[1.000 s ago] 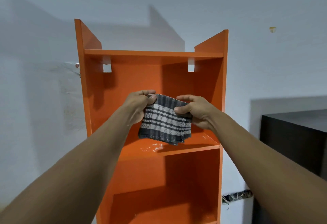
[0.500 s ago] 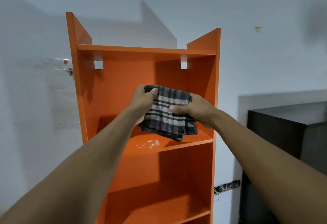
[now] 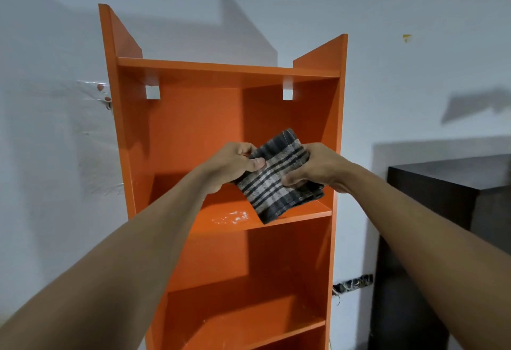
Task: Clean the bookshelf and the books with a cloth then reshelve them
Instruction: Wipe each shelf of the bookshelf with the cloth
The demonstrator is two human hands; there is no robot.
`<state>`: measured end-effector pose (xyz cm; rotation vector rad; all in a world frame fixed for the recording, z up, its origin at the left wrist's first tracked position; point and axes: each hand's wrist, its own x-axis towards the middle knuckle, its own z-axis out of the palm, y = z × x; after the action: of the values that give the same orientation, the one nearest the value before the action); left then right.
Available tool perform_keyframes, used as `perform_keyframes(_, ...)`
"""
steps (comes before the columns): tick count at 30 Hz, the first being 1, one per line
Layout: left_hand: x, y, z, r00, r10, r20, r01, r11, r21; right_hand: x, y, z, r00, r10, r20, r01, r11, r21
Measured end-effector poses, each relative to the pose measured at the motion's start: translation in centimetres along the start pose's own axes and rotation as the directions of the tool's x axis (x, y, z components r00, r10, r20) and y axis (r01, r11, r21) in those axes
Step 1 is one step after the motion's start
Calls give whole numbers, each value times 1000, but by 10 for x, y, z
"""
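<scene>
**Left hand** [image 3: 235,165]: fingers curled, thumb laid across the front of the cloth, pinching its 9 o'clock edge. Forearm entered from 7 o'clock.

**Right hand** [image 3: 318,168]: fingers curled over the cloth's 3 o'clock edge, gripping it. Forearm entered from 5 o'clock.

**Cloth** [image 3: 276,183]: grey, black and cream check, folded to a rough square of several layers. It was held between both hands in front of the upper compartment of the bookshelf. It was turned corner-down like a diamond, with one corner pointing to about 12 o'clock and the opposite corner to about 6 o'clock. That longer diagonal leaned slightly, top toward 1 o'clock. The dark stripes ran from 8 o'clock up to 2 o'clock. The lowest corner overlapped the front edge of the shelf board below; contact could not be told.

**Bookshelf** [image 3: 193,128]: orange, upright, narrow, long axis from 12 to 6 o'clock, open front facing the camera. Its side panels rose above the top board. Two pale square cut-outs sat high in the back panel.

**White specks** [image 3: 232,217]: scattered on the shelf board, at 8 o'clock of the cloth.

**Dark cabinet** [image 3: 442,211]: at 3 o'clock of the bookshelf, apart from it.

**Loose wires** [image 3: 352,286]: low on the wall, between bookshelf and cabinet.

**Wall** [image 3: 414,4]: pale, with scuff marks [image 3: 102,95] at 9 o'clock of the bookshelf.
</scene>
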<state>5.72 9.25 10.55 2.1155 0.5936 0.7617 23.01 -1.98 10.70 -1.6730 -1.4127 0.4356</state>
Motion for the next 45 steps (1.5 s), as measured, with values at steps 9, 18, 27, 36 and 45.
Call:
perform_keyframes(9,23,-1,21,993,-77,-89,63,987,-145,20,30,-23,994,-106,10,102,972,212)
perform_keyframes(18,70,9,70,976,62,-210,-68,997,-20,47,80,-74,970,-213,-115,216,976,7)
perform_keyframes(27,100,9,90,942,29,-334,28,986,165,76,85,-95,946,-127,297,218,930,-297)
perform_keyframes(36,109,-7,88,959,-20,-283,69,984,165,121,113,-55,967,-237,94,247,781,-573)
perform_keyframes(45,144,-72,99,904,-294,-310,412,793,449,169,144,-18,968,-242,68,194,545,-816)
